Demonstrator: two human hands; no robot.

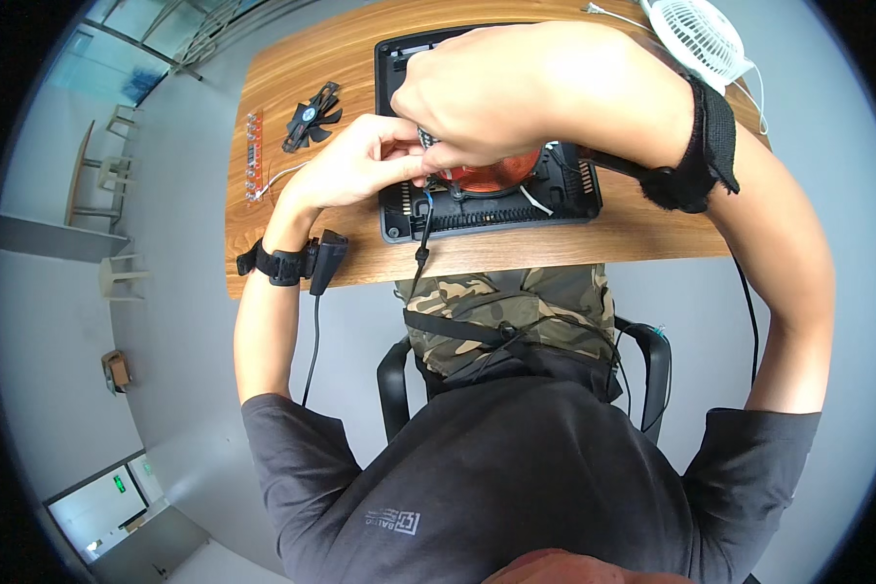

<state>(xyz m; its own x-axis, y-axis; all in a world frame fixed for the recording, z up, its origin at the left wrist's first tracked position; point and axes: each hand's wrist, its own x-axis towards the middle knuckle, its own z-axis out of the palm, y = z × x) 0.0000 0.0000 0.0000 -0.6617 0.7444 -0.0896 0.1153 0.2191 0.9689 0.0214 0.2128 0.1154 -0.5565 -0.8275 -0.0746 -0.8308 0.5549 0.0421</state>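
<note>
A black plastic appliance housing (393, 209), shaped like an induction cooker base, lies open on the wooden table, with a round copper-red coil (496, 175) inside. Over its left part my two hands meet. My left hand (365, 161) has thumb and fingers pinched together at the coil's left edge, on something I cannot make out. From above, my right hand (448, 112) bends in with its fingers closed against the same spot, and its grip is mostly hidden. Just below the fingers, a black power cord (424, 234) with blue wire ends runs over the housing's front edge. A white wire end (535, 201) sticks out beside the coil.
A black fan with several blades (313, 119) lies left of the housing. Farther left is a narrow strip board (254, 156) with a white wire. A white desk fan (699, 41) stands at the far right. The wooden table (350, 234) ends just before my lap.
</note>
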